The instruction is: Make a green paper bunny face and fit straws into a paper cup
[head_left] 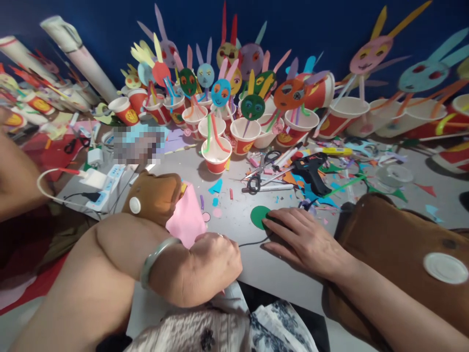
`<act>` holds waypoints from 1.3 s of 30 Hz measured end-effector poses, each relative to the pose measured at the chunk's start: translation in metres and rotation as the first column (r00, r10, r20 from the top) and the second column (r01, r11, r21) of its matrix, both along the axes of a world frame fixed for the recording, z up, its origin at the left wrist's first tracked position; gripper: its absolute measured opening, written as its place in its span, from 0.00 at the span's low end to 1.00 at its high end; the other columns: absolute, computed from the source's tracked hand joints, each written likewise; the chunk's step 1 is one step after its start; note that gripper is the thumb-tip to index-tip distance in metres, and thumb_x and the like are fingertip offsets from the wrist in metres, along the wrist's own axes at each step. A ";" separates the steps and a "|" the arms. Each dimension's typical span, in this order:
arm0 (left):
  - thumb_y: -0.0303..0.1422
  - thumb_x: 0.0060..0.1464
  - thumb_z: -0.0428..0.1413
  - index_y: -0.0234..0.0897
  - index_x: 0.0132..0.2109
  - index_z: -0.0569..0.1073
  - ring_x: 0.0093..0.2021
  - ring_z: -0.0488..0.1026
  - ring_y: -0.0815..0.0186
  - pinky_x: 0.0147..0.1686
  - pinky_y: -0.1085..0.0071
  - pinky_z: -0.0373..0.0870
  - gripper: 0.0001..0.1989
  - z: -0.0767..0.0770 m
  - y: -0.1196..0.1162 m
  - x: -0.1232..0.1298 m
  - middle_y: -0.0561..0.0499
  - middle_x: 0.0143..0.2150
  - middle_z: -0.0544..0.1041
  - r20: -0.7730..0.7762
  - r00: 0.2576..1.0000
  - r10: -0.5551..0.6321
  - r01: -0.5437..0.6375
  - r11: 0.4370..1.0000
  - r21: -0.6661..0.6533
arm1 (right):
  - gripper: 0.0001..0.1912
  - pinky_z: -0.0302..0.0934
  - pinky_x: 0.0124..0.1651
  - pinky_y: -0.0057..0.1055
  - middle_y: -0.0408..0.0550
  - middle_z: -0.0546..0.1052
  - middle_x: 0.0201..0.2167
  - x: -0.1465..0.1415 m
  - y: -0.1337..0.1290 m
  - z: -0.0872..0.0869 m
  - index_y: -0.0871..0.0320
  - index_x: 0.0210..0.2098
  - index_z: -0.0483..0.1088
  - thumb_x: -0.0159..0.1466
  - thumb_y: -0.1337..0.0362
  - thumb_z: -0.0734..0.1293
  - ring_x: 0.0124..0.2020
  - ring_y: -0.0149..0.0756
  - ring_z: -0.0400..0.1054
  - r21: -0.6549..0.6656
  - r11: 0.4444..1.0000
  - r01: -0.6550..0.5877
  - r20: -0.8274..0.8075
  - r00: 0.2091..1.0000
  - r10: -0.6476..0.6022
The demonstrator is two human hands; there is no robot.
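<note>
My left hand (214, 264) is closed in a fist near the table's front edge, its fingers curled under; whatever they hold, if anything, is hidden. A bangle (157, 261) circles that wrist. Just beyond the fist lies a sheet of pink paper (187, 217), partly covered by the arm. My right hand (300, 239) rests palm down with its fingers stretched out. Its fingertips touch the right edge of a green paper circle (259, 216) lying flat on the table. A dark cord (252, 244) runs between the two hands.
Paper cups (216, 155) with rabbit-faced straw figures crowd the back. Scissors (262, 171), a glue gun (313, 171) and paper scraps lie in front. Brown bags (150, 195) flank my arms. At left are a power strip (110, 188) and another person's arm (22, 181).
</note>
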State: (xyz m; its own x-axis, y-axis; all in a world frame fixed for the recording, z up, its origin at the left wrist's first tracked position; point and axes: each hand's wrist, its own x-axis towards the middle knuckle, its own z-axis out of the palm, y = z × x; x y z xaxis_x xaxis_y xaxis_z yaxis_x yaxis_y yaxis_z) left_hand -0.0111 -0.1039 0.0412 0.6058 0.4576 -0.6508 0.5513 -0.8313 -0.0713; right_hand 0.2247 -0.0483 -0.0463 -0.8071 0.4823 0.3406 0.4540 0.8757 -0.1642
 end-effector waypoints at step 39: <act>0.25 0.54 0.58 0.26 0.70 0.58 0.30 0.78 0.62 0.22 0.70 0.72 0.38 -0.065 0.000 0.007 0.21 0.62 0.69 0.212 0.975 -0.060 -0.012 0.947 0.320 | 0.17 0.69 0.46 0.41 0.59 0.78 0.43 0.000 -0.007 0.013 0.64 0.50 0.71 0.68 0.57 0.66 0.44 0.43 0.72 0.121 0.993 0.008 -0.128 0.992 0.008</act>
State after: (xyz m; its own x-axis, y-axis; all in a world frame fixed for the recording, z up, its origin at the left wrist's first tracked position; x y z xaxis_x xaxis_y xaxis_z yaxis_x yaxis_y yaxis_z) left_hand -0.0038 -0.1041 -0.0238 0.7289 0.6023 -0.3256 0.5632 -0.7979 -0.2149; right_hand 0.2242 -0.0554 -0.0337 -0.7531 0.4307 0.4973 0.4358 0.8929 -0.1134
